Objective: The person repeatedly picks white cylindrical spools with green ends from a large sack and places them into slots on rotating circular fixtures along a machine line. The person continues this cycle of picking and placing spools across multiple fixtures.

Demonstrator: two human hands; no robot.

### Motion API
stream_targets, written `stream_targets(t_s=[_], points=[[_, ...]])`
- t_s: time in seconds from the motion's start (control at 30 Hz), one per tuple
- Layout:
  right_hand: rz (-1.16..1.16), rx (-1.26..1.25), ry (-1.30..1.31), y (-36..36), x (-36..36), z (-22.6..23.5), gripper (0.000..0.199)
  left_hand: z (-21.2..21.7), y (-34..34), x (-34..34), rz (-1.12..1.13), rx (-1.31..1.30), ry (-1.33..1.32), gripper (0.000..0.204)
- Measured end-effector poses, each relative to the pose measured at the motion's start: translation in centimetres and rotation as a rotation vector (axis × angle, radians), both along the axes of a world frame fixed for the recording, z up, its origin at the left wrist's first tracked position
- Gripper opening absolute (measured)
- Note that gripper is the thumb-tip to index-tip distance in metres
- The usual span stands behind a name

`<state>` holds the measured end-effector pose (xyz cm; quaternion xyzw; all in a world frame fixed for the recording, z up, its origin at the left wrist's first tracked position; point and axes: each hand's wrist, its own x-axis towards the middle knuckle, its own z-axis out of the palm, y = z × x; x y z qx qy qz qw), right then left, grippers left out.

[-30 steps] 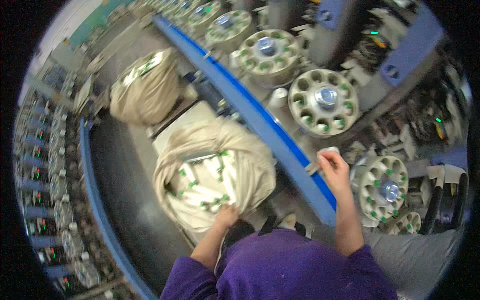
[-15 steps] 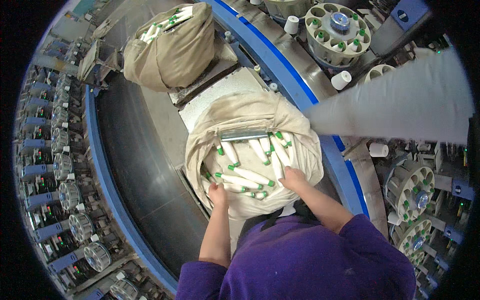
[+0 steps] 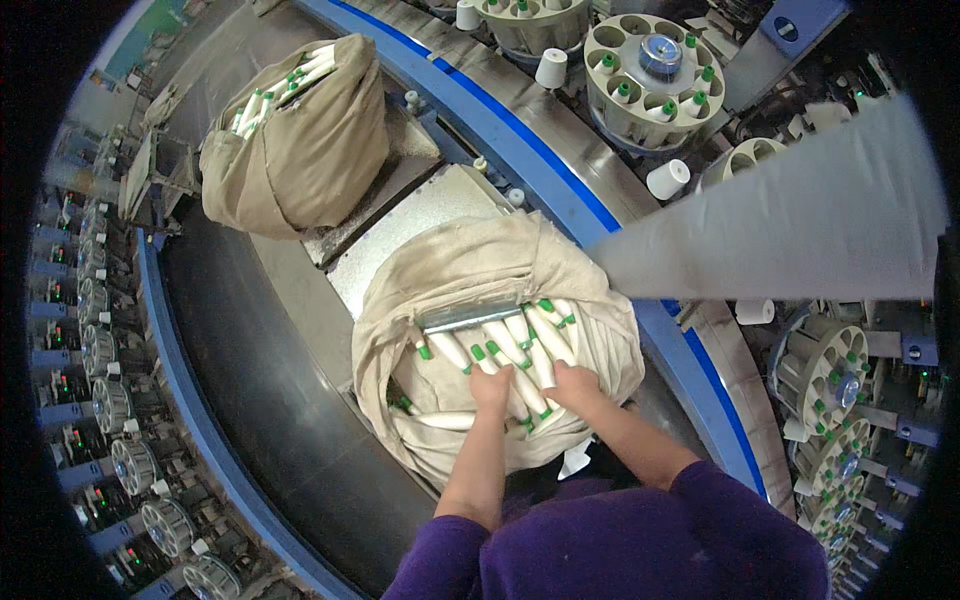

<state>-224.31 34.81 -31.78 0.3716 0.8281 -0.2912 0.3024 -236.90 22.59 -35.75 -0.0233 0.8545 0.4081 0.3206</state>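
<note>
In front of me a beige cloth sack (image 3: 440, 262) lies spread around a heap of white yarn bobbins (image 3: 505, 342) with green ends. My left hand (image 3: 490, 388) is in the heap, fingers closed on bobbins whose green ends poke out past it. Close to its right, my right hand (image 3: 575, 386) is closed at the lower end of a white bobbin (image 3: 541, 362). The fingertips of both hands are partly hidden among the bobbins. A metal bar (image 3: 472, 318) crosses the far side of the sack's opening. One bobbin (image 3: 447, 421) lies apart, left of my left hand.
Farther off at left stands a second sack (image 3: 310, 150) of bobbins. A blue rail (image 3: 580, 200) curves along the right, beside round bobbin magazines (image 3: 655, 85) and white cones (image 3: 668, 179). A wide grey tube (image 3: 780, 220) reaches in from the right. Machine rows line the far left.
My left hand has moved right and inward, from the sack's near left edge into the bobbins beside my right hand. Several bobbins have shifted; the right hand has moved slightly nearer.
</note>
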Motion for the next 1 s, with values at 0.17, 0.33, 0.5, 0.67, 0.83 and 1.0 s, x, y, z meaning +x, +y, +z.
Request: stream_targets(t_s=[0.17, 0.33, 0.5, 0.67, 0.83, 1.0], points=[[-0.106, -0.038, 0.146, 0.0, 0.8, 0.2, 0.047, 1.1, -0.7, -0.6, 0.034, 0.065, -0.031, 0.045], [-0.347, -0.211, 0.498, -0.5, 2.5, 2.6, 0.047, 9.3, -4.4, -3.7, 0.223, 0.397, -0.221, 0.027], [-0.669, -0.798, 0.883, -0.5, 3.5, 8.9, 0.047, 19.0, -3.8, -4.7, -0.129, 0.761, -0.567, 0.024], [-0.806, -1.66, 0.759, 1.4, 8.0, 15.7, 0.054, 24.2, 1.7, -0.2, -0.421, 1.013, -0.599, 0.028], [-0.428, -1.466, 0.602, 4.0, 19.8, 20.7, 0.031, 27.5, 4.0, 2.9, -0.268, 1.352, -0.545, 0.021], [-1.015, -1.286, 1.671, 6.1, 32.5, 27.3, 0.017, 30.4, 5.4, 7.2, -0.345, 1.405, -0.462, 0.022]])
